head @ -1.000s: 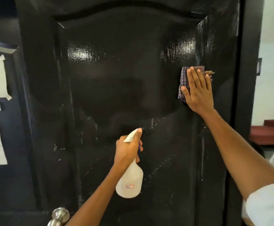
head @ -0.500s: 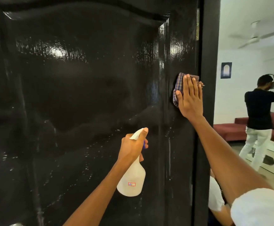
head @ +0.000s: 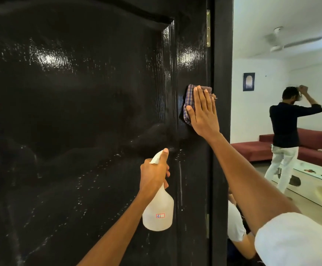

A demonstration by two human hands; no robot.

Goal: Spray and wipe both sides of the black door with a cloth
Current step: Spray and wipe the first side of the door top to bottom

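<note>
Door wipe, hinge-side stile: cloth [head: 189, 104] has shifted slightly rightward toward the door [head: 79, 112] edge.
Right hand [head: 204, 114] presses flat, fingers straight together; left hand [head: 153, 175] stays clamped round spray bottle [head: 159, 212]; droplets below remain unwiped.

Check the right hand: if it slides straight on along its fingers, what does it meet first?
The right hand lies flat on the checked cloth, fingers pointing up the black door. That line looks free of obstacles; the hinge sits higher and slightly right.
</note>
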